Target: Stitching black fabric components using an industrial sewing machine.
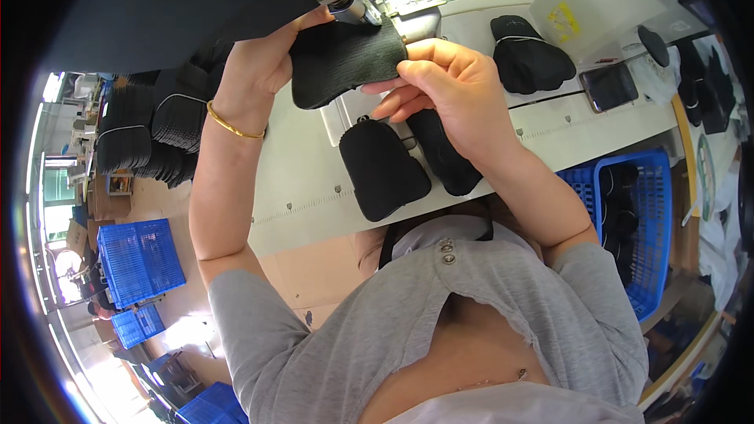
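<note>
A black ribbed fabric piece (345, 63) hangs under the head of a sewing machine (357, 9), its upper edge at the presser foot. My left hand (271, 55), a gold bangle on its wrist, holds the left side of the piece; most of its fingers are hidden behind the cloth. On the other side, my right hand (459, 90) pinches the right edge between thumb and index finger, the other fingers loosely curled beneath. Just below lie a black fabric piece (383, 169) and a second dark piece (449, 157), partly covered by my right hand.
On the pale machine table (302, 216), a string-tied black bundle (530, 59) and a smartphone (609, 85) lie to the right. A blue basket (656, 243) holds black pieces beside me. Stacked black bundles (126, 126) and a blue crate (141, 263) stand at left.
</note>
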Available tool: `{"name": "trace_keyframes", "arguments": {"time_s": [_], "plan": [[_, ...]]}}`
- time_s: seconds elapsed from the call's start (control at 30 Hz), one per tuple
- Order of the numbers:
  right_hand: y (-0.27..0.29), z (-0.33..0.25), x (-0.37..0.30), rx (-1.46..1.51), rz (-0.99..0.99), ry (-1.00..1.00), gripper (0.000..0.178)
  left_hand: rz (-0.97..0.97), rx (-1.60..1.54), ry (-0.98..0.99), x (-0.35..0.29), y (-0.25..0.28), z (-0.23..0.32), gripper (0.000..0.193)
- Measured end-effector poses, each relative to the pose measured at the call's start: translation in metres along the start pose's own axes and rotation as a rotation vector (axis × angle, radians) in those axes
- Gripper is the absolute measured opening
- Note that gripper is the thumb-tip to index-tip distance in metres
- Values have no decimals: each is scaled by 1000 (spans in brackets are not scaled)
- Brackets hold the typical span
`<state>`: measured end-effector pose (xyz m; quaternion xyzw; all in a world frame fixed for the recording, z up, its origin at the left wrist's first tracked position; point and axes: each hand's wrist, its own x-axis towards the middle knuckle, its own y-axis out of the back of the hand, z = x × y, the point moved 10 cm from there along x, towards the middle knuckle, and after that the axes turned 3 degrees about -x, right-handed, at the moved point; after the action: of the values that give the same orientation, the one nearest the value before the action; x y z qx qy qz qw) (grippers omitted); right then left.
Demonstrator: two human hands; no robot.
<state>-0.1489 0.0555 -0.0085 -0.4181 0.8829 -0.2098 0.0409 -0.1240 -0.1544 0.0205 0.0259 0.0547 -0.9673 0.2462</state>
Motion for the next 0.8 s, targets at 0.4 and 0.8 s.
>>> {"name": "trace_keyframes", "arguments": {"time_s": [0.4,0.8], "plan": [[-5,3,1,1,2,4,17,69,117,-31,4,2,4,11],[-2,4,-1,-48,21,50,19,290,903,-1082,-114,-47,51,34]]}}
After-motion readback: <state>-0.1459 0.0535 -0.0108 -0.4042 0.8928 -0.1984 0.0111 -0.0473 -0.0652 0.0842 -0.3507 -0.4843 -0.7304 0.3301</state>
